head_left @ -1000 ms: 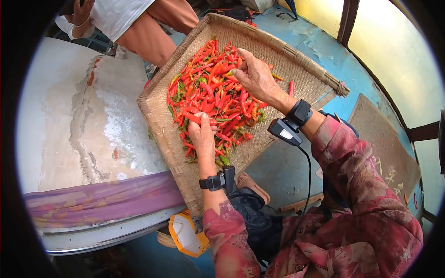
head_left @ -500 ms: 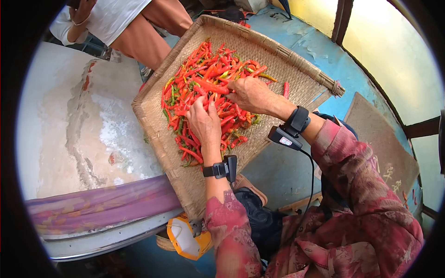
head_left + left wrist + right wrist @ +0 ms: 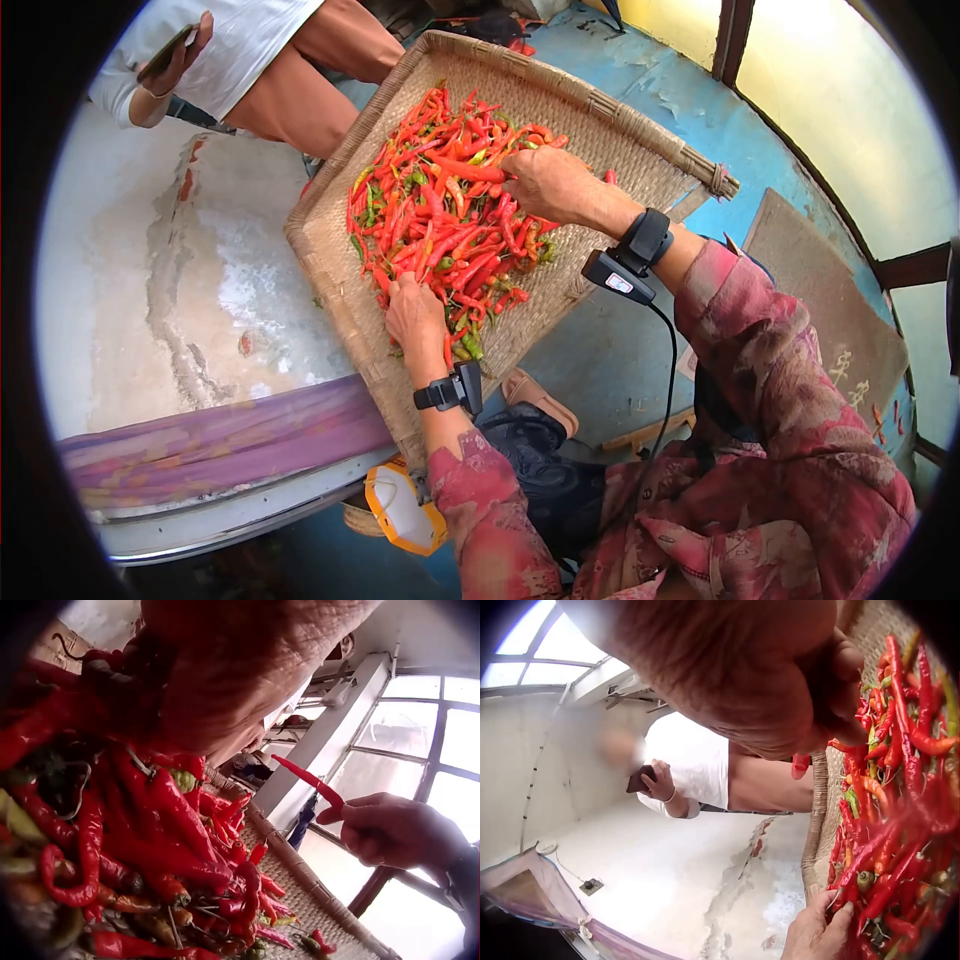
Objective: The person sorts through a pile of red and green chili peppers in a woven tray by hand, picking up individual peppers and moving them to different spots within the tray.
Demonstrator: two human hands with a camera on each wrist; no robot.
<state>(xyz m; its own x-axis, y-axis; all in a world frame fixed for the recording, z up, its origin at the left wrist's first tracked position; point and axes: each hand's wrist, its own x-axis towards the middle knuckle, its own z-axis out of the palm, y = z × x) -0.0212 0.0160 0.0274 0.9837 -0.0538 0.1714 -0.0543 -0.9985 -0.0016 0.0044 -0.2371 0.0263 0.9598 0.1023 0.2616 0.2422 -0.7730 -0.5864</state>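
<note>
A heap of red chili peppers (image 3: 450,235), with some green ones among them, lies in a woven bamboo tray (image 3: 560,95). My right hand (image 3: 560,185) pinches one long red chili pepper (image 3: 465,170) by its end, above the heap. In the left wrist view, that chili pepper (image 3: 307,778) sticks out from the thumb and fingers. My left hand (image 3: 415,320) is down at the near left edge of the heap. Its thumb and forefinger close on the end of a red chili pepper (image 3: 862,870) in the right wrist view.
Left of the tray is a pale, stained surface (image 3: 260,250) with a purple cloth (image 3: 230,440) along its edge. A person (image 3: 310,100) holding a phone (image 3: 165,50) stands beyond the tray. A yellow-rimmed object (image 3: 405,510) is below the tray's near corner.
My left hand has drawn back from the middle of the heap to its near left edge. The right hand came down from the far side and now holds a long red chili pepper.
</note>
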